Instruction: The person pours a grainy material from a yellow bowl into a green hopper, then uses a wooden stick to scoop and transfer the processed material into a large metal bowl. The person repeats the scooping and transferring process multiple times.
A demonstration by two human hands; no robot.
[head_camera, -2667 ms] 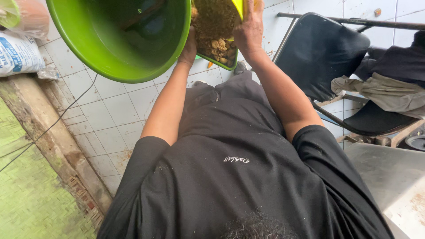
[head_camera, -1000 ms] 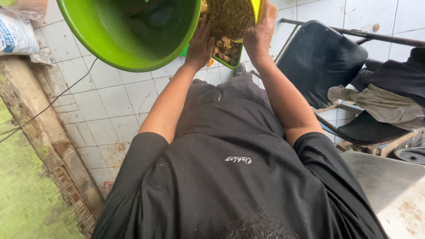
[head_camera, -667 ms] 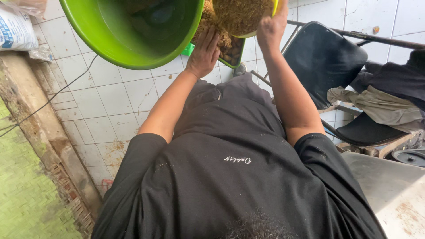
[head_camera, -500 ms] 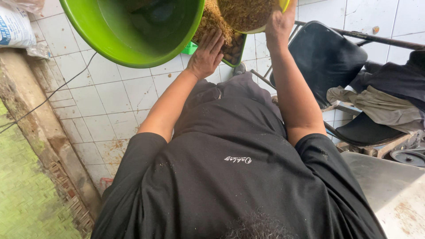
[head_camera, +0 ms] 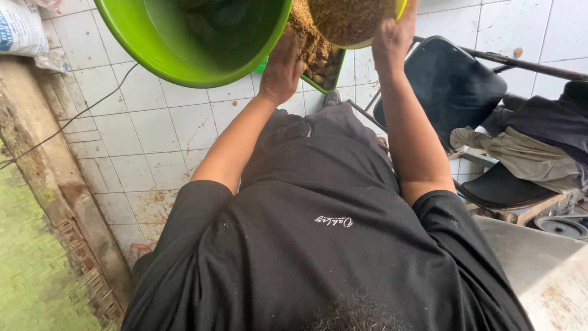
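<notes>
Your black shirt (head_camera: 318, 245) fills most of the view, and beyond it lies a white tiled floor (head_camera: 153, 129). A big green basin (head_camera: 184, 49) sits at the top left. To the right stands a dark chair (head_camera: 453, 86) with clothes (head_camera: 527, 153) piled beside it. A white sack (head_camera: 21, 27) lies in the top left corner.

Your right hand (head_camera: 392, 40) holds a yellow-rimmed bowl (head_camera: 352, 21) full of brown, crumbly mix. The fingers go up over the bowl's far side and out of view, so you cannot tell how they sit on it. Since a few seconds ago this bowl has come up and tipped further toward the basin, with its open face now turned down and to the left.

Your left hand (head_camera: 282, 70) has dropped off the bowl. It now sits between the basin's rim and the bowl's lip, back of the hand toward you and fingers close together. They reach up into the falling brown mix (head_camera: 306, 37). Whether they press the basin's rim cannot be told.

Below the bowl lies a small green tray (head_camera: 324, 70) with some lumpy mix in it. The pour looks well under way, and part of the stream seems to land near the tray rather than in the basin.
</notes>
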